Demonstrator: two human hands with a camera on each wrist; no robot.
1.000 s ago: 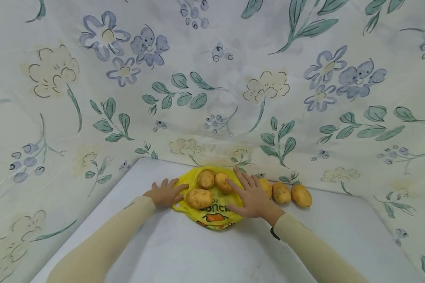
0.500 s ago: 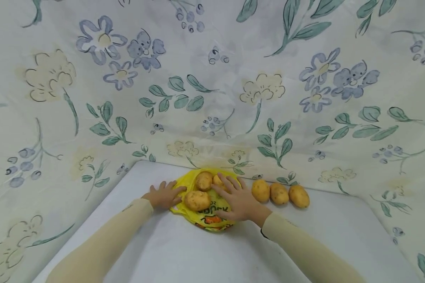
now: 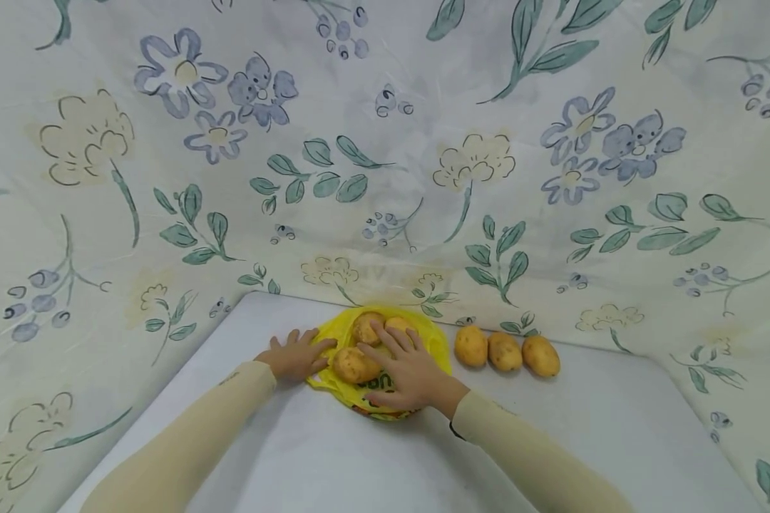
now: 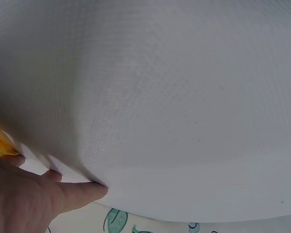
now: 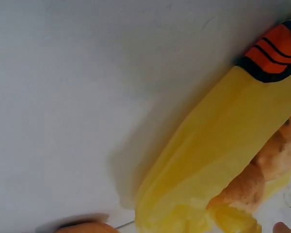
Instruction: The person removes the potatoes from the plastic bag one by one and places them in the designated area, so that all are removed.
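On the white counter (image 3: 372, 456), a yellow bag (image 3: 439, 343) lies flat bearing three potatoes (image 3: 353, 364), with the right hand (image 3: 406, 375) spread open, fingers straight, across bag and potatoes, and the left hand (image 3: 293, 355) pressing flat, fingers extended, on the bag's left edge.

Long cream sleeves to both wrists, bare hands, perhaps a dark band at the right cuff

Bag print (image 3: 373, 385) half under right hand (image 3: 407, 374)
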